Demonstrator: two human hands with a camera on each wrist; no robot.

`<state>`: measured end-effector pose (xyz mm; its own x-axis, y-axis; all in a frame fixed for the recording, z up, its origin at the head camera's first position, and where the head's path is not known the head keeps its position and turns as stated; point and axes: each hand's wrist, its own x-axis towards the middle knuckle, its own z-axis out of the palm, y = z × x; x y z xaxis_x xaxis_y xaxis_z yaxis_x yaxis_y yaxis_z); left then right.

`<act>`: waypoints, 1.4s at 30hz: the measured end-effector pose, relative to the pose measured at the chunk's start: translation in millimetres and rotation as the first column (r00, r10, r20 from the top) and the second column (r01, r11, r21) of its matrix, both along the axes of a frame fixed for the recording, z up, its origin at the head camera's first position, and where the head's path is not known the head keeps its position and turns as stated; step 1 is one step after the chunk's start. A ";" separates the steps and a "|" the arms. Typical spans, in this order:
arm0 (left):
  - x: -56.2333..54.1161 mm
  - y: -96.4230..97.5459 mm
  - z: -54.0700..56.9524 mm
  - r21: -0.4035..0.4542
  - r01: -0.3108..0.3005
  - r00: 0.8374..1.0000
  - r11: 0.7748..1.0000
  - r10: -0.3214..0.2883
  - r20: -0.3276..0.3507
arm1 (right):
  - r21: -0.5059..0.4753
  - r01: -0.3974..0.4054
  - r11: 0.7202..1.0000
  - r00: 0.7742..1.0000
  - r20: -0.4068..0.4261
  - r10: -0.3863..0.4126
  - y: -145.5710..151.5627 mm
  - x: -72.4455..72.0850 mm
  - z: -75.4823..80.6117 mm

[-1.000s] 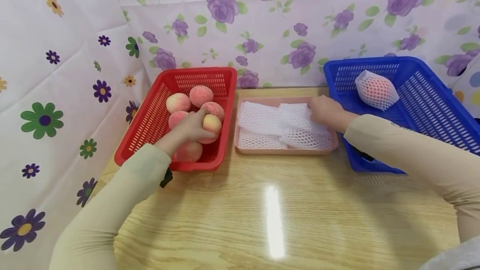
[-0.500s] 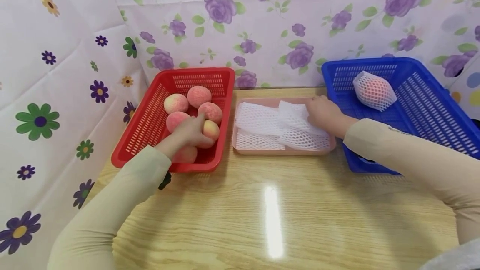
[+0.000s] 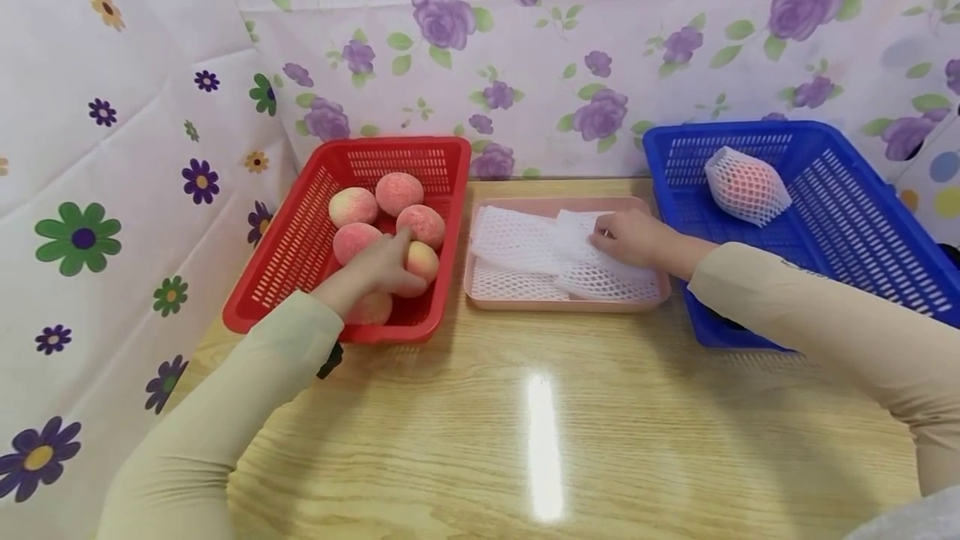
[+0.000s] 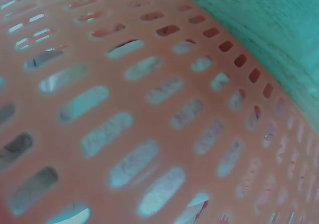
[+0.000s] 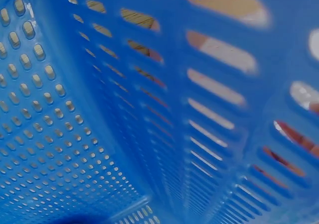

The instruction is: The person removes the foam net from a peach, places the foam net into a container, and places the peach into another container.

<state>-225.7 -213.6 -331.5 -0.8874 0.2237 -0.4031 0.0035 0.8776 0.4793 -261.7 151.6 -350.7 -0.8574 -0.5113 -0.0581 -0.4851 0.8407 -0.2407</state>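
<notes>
In the head view my left hand (image 3: 384, 263) reaches into the red basket (image 3: 442, 307) and grips a peach (image 3: 422, 261), its fingers curled round the fruit. Several other peaches (image 3: 399, 193) lie around that hand. Over the pink tray (image 3: 525, 304), my right hand (image 3: 628, 237) has curled fingers and pinches a white foam net sleeve (image 3: 576, 232) at its right part; the fingertips are partly hidden. More foam nets (image 3: 513, 232) lie flat to its left. Both wrist views are filled mostly by basket walls, so neither shows its hand's grip clearly.
A blue basket (image 3: 720, 323) stands to the right of the tray, with one net-wrapped peach (image 3: 746, 185) inside. Its slotted wall (image 5: 174, 109) crosses the right wrist view. The red basket's slotted wall (image 4: 149, 109) fills the left one. Floral cloth (image 3: 525, 65) hangs behind the wooden table (image 3: 450, 440).
My right hand has shifted left over the foam nets, away from the tray's right edge. The left hand stays on the peach with almost no movement.
</notes>
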 end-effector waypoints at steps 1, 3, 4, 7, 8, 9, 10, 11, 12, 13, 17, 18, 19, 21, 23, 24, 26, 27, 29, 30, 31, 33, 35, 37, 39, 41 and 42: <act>0.2 -0.1 -0.1 0.000 -0.005 1.000 1.000 0.005 -0.001 | 0.007 0.001 1.000 1.000 0.022 -0.001 -0.3 0.3 -0.1; 0.3 -0.7 -0.8 -0.001 -0.010 1.000 1.000 0.010 -0.002 | 0.034 -0.005 0.999 0.997 0.073 0.002 -1.6 0.8 0.3; 0.1 -0.9 -1.2 -0.003 -0.009 1.000 1.000 0.009 -0.005 | 0.054 -0.008 0.999 0.995 0.099 0.002 -2.1 1.4 0.7; -0.6 -1.4 -3.1 -0.004 -0.011 1.000 1.000 0.011 -0.015 | 0.100 -0.010 0.995 0.987 0.163 -0.007 -3.3 3.3 1.8; -0.8 -1.6 -3.9 0.002 -0.009 1.000 1.000 0.009 -0.018 | 0.107 -0.011 0.994 0.985 0.172 -0.008 -3.3 3.9 2.1; -1.0 -1.6 -4.7 0.008 -0.008 1.000 1.000 0.008 -0.020 | 0.113 -0.012 0.994 0.985 0.171 -0.007 -3.0 4.4 1.9; -1.2 -1.7 -5.2 0.015 -0.002 1.000 1.000 0.002 -0.028 | 0.114 -0.012 0.993 0.986 0.167 -0.007 -2.7 4.9 1.9; -1.4 -1.7 -5.9 0.024 0.002 0.999 1.000 -0.001 -0.035 | 0.116 -0.017 0.993 0.987 0.159 -0.001 -2.1 5.2 1.9; -1.6 -1.7 -6.5 0.032 0.009 0.999 0.999 -0.007 -0.043 | 0.113 -0.024 0.993 0.989 0.147 0.007 -1.5 5.6 2.0; -1.7 -1.7 -6.8 0.042 0.011 0.999 0.999 -0.009 -0.051 | 0.110 -0.030 0.993 0.990 0.138 0.015 -0.8 5.8 2.3; -1.8 -2.0 -6.1 0.091 0.000 0.998 0.996 0.006 -0.062 | 0.092 -0.044 0.995 0.994 0.104 0.034 1.3 5.0 5.3; -1.6 -2.4 -5.4 0.102 -0.009 0.998 0.995 0.015 -0.060 | 0.084 -0.045 0.995 0.995 0.095 0.037 1.6 4.4 6.7; -1.2 -2.7 -4.0 0.113 -0.021 0.998 0.993 0.028 -0.058 | 0.074 -0.049 0.996 0.996 0.080 0.043 2.0 3.4 8.2; -0.3 -3.5 0.3 0.112 -0.023 0.997 0.993 0.030 -0.067 | 0.050 -0.055 0.997 0.997 0.058 0.052 2.6 1.8 11.6; 0.6 -4.2 6.5 0.089 -0.016 0.996 0.996 0.023 -0.084 | 0.032 -0.047 0.998 0.997 0.059 0.045 2.6 0.5 15.9; 0.9 -4.0 9.9 0.066 -0.013 0.995 0.998 0.019 -0.097 | 0.022 -0.043 0.999 0.997 0.063 0.042 2.8 -0.2 17.9; 0.7 -3.1 17.2 0.025 0.002 0.992 1.000 0.001 -0.129 | 0.017 -0.025 1.000 0.996 0.085 0.023 3.7 -0.3 21.8; 0.8 -1.8 20.7 0.013 -0.003 0.990 1.000 0.005 -0.141 | 0.020 -0.020 1.000 0.996 0.093 0.018 4.1 0.1 24.0; 0.8 1.1 27.0 -0.013 -0.019 0.984 1.000 0.016 -0.176 | 0.016 -0.018 1.000 0.995 0.102 0.016 4.5 1.6 27.8; 0.5 3.0 29.6 -0.018 -0.030 0.980 0.999 0.026 -0.196 | 0.018 -0.021 1.000 0.995 0.096 0.019 5.5 2.4 29.5; 0.3 5.1 32.5 -0.019 -0.040 0.975 0.999 0.035 -0.218 | 0.018 -0.020 1.000 0.995 0.094 0.018 6.7 3.4 31.9; -0.1 11.0 37.9 -0.004 -0.065 0.962 0.998 0.062 -0.267 | 0.010 -0.014 1.000 0.996 0.086 0.014 9.2 4.5 37.4; -0.5 17.7 42.5 0.025 -0.082 0.946 0.996 0.086 -0.313 | -0.005 0.008 1.000 0.996 0.085 -0.008 12.8 5.0 44.4; 0.1 26.1 46.2 0.067 -0.088 0.928 0.994 0.107 -0.358 | -0.025 0.038 0.999 0.995 0.092 -0.036 16.7 5.3 52.0; 1.6 34.9 48.3 0.113 -0.078 0.909 0.990 0.118 -0.399 | -0.040 0.060 0.997 0.994 0.098 -0.056 19.7 6.3 60.0; 4.1 44.1 49.3 0.155 -0.052 0.890 0.987 0.116 -0.441 | -0.058 0.073 0.996 0.993 0.100 -0.067 23.5 7.7 66.9; 5.5 48.9 48.9 0.179 -0.035 0.881 0.983 0.115 -0.459 | -0.068 0.077 0.995 0.993 0.096 -0.070 25.5 8.5 69.7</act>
